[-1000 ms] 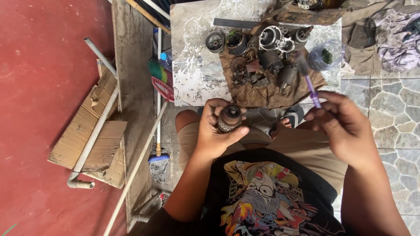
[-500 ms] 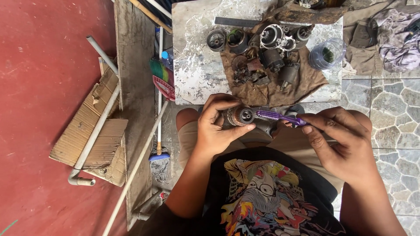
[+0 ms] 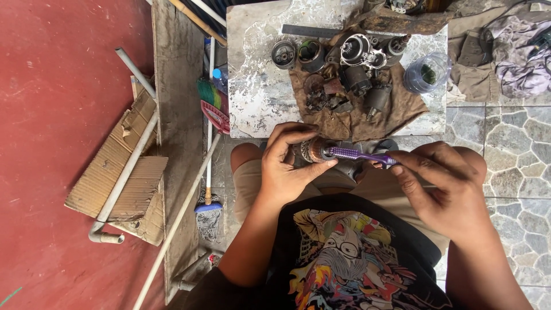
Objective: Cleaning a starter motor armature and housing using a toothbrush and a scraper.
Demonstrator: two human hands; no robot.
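While you sit with your knees up, your left hand (image 3: 290,166) wraps its fingers around a small round metal motor part (image 3: 314,150), just past the near edge of the stone slab (image 3: 258,86). Your right hand (image 3: 445,183) is at 3 o'clock from that part and pinches the handle of a purple toothbrush (image 3: 359,155). The brush head touches the end of the part. At 12 o'clock, a brown rag (image 3: 356,117) lies on the slab with many dirty metal pieces (image 3: 356,63) on it, close to your hands. A clear plastic jar (image 3: 426,73) stands by the slab's right edge. At 9 o'clock, a broom (image 3: 209,115) and a white pipe (image 3: 129,161) lie well apart from your hands. Open room shows only over your lap, between your two arms.
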